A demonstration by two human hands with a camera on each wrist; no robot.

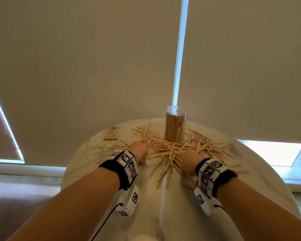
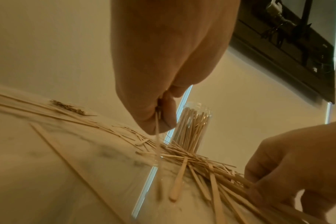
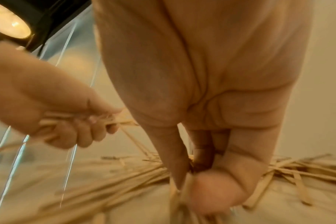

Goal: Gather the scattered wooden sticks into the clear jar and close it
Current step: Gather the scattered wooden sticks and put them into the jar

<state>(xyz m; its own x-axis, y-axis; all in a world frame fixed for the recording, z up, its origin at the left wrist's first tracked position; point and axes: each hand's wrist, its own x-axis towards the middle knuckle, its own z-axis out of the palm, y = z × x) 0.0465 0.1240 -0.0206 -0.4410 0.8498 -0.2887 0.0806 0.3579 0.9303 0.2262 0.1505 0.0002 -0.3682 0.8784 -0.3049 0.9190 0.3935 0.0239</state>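
Note:
A clear jar (image 1: 175, 125), upright and packed with wooden sticks, stands at the back of the round marble table (image 1: 163, 206). Loose wooden sticks (image 1: 174, 147) lie heaped in front of it and around it. My left hand (image 1: 139, 150) is at the heap's left edge and grips a small bundle of sticks; the left wrist view shows sticks pinched in my left hand (image 2: 160, 116) and hanging down. My right hand (image 1: 187, 162) is down on the near side of the heap. Its thumb and fingers curl round several sticks (image 3: 190, 174). I see no lid on the jar.
A wrapped pack of sticks (image 1: 112, 133) lies at the table's back left. Stray sticks reach toward the table's left and right edges. Roller blinds hang right behind the table. A pale round object (image 1: 142, 238) shows at the bottom edge.

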